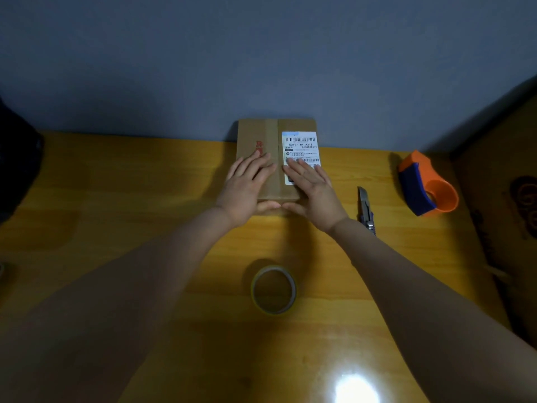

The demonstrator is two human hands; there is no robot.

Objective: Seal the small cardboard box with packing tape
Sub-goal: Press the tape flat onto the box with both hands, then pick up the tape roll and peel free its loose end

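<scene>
one cardboard box sits on the one wooden table, with one white shipping label on its top and two hands, the left hand and the right hand, laid flat on it. nearer than the box lies one roll of tape. to the right of the box there is one utility knife and, further right, one orange and blue tape dispenser.

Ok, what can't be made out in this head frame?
- Head view: the near part of the box top, seam included, lies under the left hand and right hand.
- Small print on the label: too small, and partly covered by the right hand.
- Dark object at the left edge: cut off and unlit.
</scene>
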